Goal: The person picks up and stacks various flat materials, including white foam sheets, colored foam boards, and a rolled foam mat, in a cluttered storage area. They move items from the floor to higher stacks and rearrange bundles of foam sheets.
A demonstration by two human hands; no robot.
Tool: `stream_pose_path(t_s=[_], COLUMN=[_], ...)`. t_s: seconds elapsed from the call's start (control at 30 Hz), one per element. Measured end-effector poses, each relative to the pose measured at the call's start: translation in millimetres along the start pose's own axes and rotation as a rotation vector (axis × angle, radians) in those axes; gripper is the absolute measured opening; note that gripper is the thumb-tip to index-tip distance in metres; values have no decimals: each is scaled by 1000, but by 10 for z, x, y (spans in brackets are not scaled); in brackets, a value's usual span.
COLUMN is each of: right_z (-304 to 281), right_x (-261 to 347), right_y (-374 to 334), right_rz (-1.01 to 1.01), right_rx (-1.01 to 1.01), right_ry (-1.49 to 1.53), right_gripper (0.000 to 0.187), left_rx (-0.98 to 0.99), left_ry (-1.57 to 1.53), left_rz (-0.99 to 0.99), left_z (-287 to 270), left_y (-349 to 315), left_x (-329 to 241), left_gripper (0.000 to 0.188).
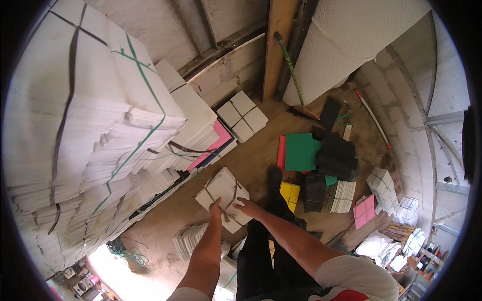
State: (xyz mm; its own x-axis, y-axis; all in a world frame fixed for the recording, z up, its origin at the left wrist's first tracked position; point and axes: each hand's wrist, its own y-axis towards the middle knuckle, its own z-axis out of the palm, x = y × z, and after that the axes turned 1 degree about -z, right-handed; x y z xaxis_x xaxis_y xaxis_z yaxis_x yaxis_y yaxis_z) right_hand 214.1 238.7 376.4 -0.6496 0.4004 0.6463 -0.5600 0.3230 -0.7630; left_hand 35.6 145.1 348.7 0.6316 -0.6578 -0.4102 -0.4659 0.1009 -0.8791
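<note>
My left hand [216,207] and right hand [248,207] are touching a cross-strapped white sheet bundle [215,190]; closure I cannot tell. It is occupying space between the tall white stack [100,75] and yellow bundle [289,193].

Whether the dark strap [227,217] is gripped by the left hand [216,207] or right hand [247,207] cannot be told. At the floor's [160,219] left edge, the white stack [100,90] is cut off — small shelf items [427,261] are blurred.
</note>
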Motion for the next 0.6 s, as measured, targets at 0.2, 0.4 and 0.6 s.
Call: stream_pose_path(t_s=[0.2,0.4,0.6], right_z=[-503,-1320,-2479], right_x=[106,435,1074], right_y=[-98,-235,-481], right_rz=[13,-29,-287], right_rx=[-35,-149,-433], right_ry=[29,-173,-318], right_gripper=[81,68,59], left_rx=[64,129,307], left_ry=[109,279,434], left_rz=[-52,-156,35], left_z=[-115,85,998], left_y=[200,-654,-953], left_x=[-52,-471,-1013], left_gripper=[56,81,63])
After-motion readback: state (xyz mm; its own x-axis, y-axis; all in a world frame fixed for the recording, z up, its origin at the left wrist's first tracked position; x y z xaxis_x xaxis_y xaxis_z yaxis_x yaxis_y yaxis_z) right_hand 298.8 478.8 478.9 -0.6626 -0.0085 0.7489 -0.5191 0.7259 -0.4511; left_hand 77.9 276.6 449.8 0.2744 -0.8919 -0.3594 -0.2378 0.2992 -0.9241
